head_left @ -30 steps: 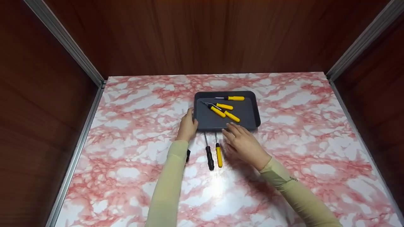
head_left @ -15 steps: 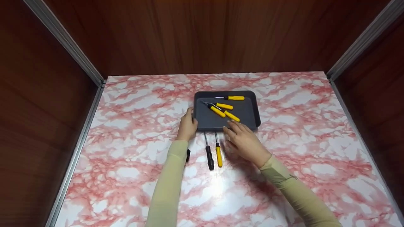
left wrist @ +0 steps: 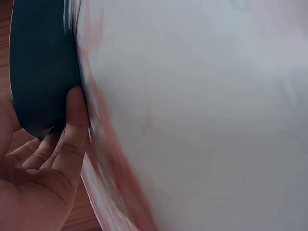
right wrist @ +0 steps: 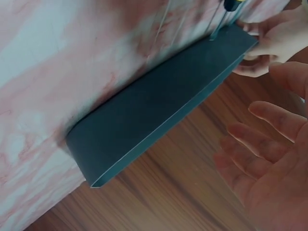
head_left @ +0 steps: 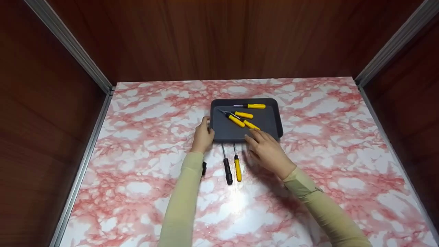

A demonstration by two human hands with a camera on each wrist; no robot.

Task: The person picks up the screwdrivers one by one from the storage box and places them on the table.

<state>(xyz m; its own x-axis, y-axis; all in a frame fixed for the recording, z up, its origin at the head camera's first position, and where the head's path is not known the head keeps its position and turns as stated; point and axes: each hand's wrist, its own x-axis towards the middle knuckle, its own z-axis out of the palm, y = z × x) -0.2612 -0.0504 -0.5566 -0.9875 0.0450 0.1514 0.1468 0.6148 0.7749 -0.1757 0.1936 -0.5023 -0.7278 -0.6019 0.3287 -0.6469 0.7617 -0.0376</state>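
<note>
A dark grey rectangular tray point(head_left: 226, 133) lies on the table, holding several yellow-handled screwdrivers point(head_left: 236, 120). My left hand point(head_left: 203, 138) grips its near left corner; in the left wrist view, the fingers point(left wrist: 73, 139) lie against the tray's wall point(left wrist: 44, 62). Over the near rim, right of the middle, hovers my right hand point(head_left: 270, 151), its fingers loosely spread and holding nothing. Those fingertips cover the handle end of one yellow screwdriver point(head_left: 251, 125) in the head view; the right wrist view shows this hand point(right wrist: 274, 159) apart from the tray's side point(right wrist: 159, 98).
In front of the tray lie a black-handled screwdriver point(head_left: 228, 171) and a yellow-handled one point(head_left: 238, 169), shafts toward the tray. A black object point(head_left: 204, 168) is mostly hidden by the left sleeve. Dark wood-look panels point(head_left: 233, 41) enclose the marbled table point(head_left: 144, 137) at the back and sides.
My right hand has shifted slightly forward and to the right, its fingertips reaching farther over the tray. My left hand, the tray and the screwdrivers stay practically where they were.
</note>
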